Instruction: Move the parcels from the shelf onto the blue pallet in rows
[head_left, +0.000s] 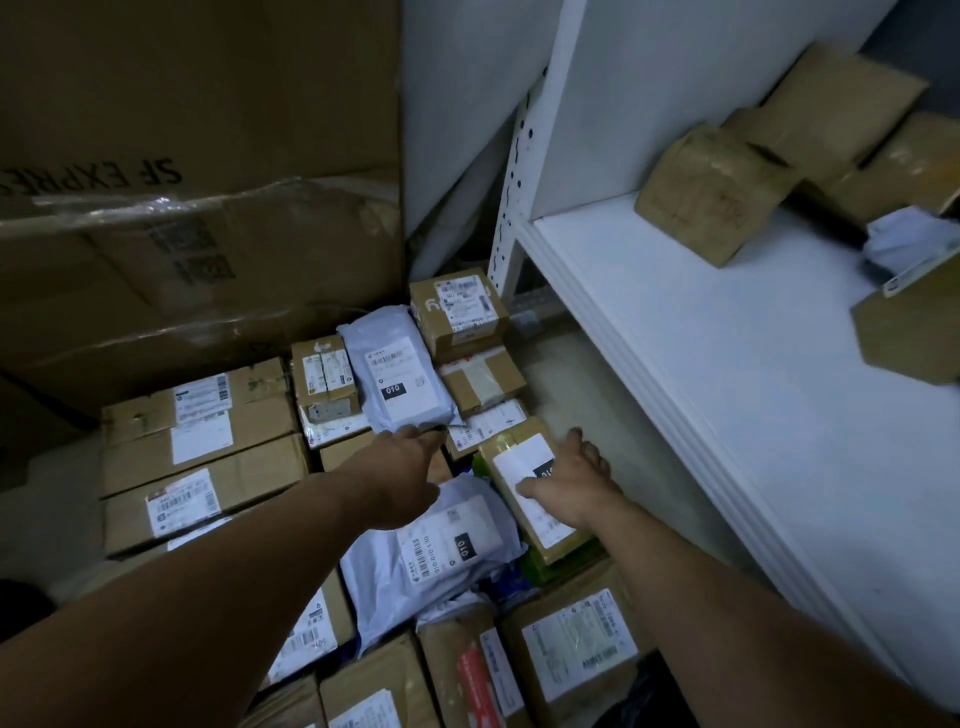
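Many parcels lie packed together on the floor at the foot of the white shelf (701, 338); the pallet beneath them is hidden. My left hand (410, 467) reaches forward and pinches the near edge of a grey mailer bag (395, 374) that lies on top of small boxes. My right hand (576, 483) grips a brown taped box (511, 441) with a white label, thumb on the label and fingers down its right side. That box rests tilted on other parcels beside the shelf. On the shelf board lie brown parcels (711, 197) and a crumpled white bag (904, 244).
A large SF Express carton (182, 156) stands at the back left against the wall. Stacked cartons (208, 457) fill the left side. Another grey mailer (441, 556) lies between my forearms. The shelf's white upright (511, 208) and front edge run close along the right.
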